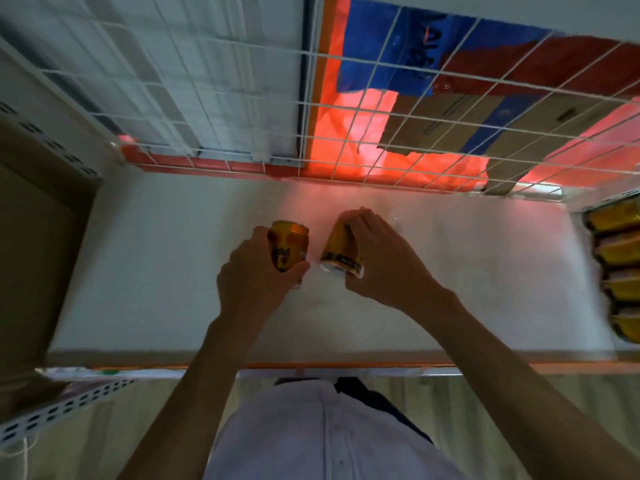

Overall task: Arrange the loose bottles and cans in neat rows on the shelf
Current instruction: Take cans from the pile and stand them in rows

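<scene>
White shelf (pixel 156 265) with a wire grid back (pixel 214 98) fills the view. Over its middle the left grip (pixel 258 271) grasps a gold can (pixel 289 245) and the right grip (pixel 384 261) grasps a second gold can (pixel 341 247), tilted, the two cans near each other. At the shelf's right edge more gold cans (pixel 620 271) stand in a row.

A white wire grid (pixel 381 109) is standing at 12 o'clock, with red light (pixel 349 133) glowing behind it. A perforated metal post (pixel 52 414) is lying at 8 o'clock over a pale wood-look floor (pixel 104 434).
</scene>
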Tool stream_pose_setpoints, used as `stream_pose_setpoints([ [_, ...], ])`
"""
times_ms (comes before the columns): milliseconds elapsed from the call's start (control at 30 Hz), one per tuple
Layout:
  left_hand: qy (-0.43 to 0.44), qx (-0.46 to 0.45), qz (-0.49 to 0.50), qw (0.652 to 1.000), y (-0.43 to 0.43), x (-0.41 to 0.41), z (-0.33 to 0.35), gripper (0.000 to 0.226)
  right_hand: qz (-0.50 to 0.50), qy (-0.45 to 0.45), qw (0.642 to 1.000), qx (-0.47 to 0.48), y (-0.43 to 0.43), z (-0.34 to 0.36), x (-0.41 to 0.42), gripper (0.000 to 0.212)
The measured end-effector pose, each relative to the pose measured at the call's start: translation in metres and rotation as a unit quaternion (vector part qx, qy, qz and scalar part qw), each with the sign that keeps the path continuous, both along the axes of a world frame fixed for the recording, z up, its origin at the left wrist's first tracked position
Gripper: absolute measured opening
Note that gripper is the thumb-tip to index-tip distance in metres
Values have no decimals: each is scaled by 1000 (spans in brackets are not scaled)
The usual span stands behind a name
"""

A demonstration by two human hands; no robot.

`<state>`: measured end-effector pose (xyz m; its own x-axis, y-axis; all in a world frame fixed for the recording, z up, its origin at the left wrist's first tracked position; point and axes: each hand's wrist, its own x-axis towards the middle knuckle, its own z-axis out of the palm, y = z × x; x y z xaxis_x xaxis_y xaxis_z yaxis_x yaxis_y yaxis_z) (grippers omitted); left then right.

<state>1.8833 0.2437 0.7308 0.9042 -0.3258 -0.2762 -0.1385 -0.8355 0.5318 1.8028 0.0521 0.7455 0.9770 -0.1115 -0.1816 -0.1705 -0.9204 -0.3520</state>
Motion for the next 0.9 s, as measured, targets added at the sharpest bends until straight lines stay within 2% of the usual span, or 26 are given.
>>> stream_pose_setpoints([
  [133, 24, -2, 12, 1000, 35, -23, 3, 76, 51, 85, 988, 123, 29, 4, -31, 91],
  [200, 30, 0, 23, 999, 41, -35, 2, 80, 43, 79, 979, 185, 42, 5, -42, 89],
  [267, 28, -6, 37, 999, 46, -46, 1, 83, -36, 1, 975, 220, 56, 1, -51, 87],
  [333, 23, -30, 51, 998, 50, -53, -1, 85, -177, -31, 962, 207, 64, -6, -55, 89],
  [433, 24, -54, 62, 996, 52, -50, -7, 85, -305, 74, 919, 241, 73, -11, -54, 80],
  [467, 31, -56, 65, 996, 53, -49, -8, 84, -314, 98, 908, 261, 75, -13, -55, 73],
  [533, 43, -61, 68, 995, 55, -46, -8, 81, -305, 110, 911, 256, 79, -14, -53, 63],
  [733, 56, -92, 70, 992, 60, -42, -9, 72, -289, 141, 921, 220, 78, -12, -41, 53],
  [900, 86, -133, 105, 982, 59, -46, -1, 76, -275, 127, 920, 248, 71, -7, -49, 46],
])
